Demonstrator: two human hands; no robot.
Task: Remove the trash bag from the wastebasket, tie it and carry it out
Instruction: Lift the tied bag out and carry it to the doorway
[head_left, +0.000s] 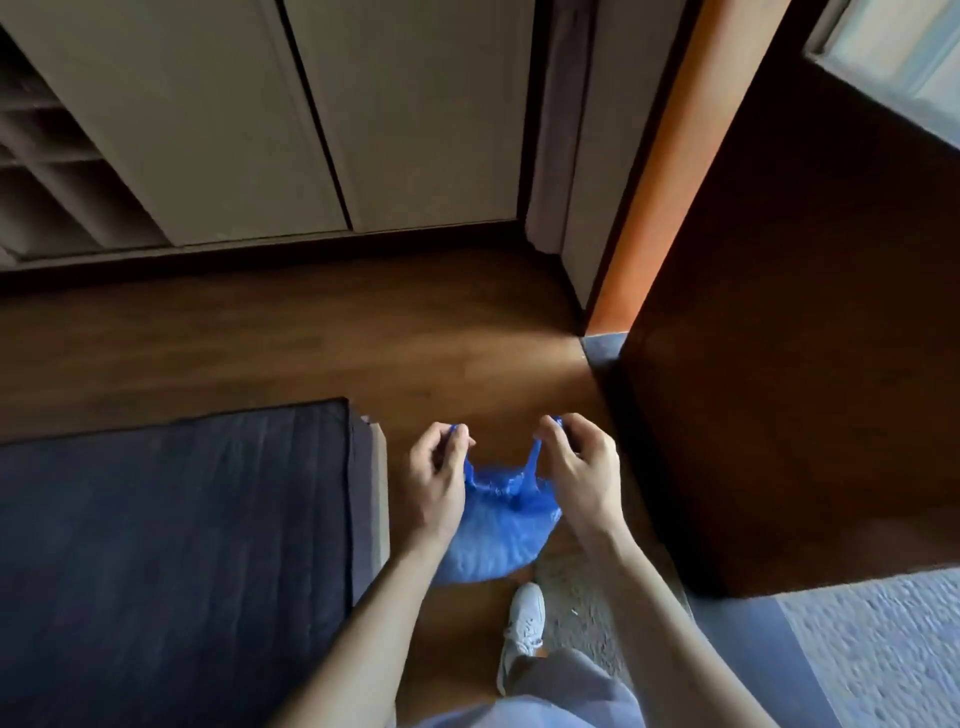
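Blue trash bag (493, 525) hangs between my hands, below them. Left hand (435, 480), right hand (582, 470) each pinching one bag ear, ears held apart, level, ready to cross.

Floor (322, 338): brown wood planks, lit in a bright patch near the doorway. Far wall: pale cabinet doors (311, 114), shut; open shelving (36, 156) to their left. Dark quilted mattress (171, 545) at lower left. Dark wooden door (805, 364) stands open at right, its edge (675, 156) glowing orange. Speckled grey paving (883, 649) outside.
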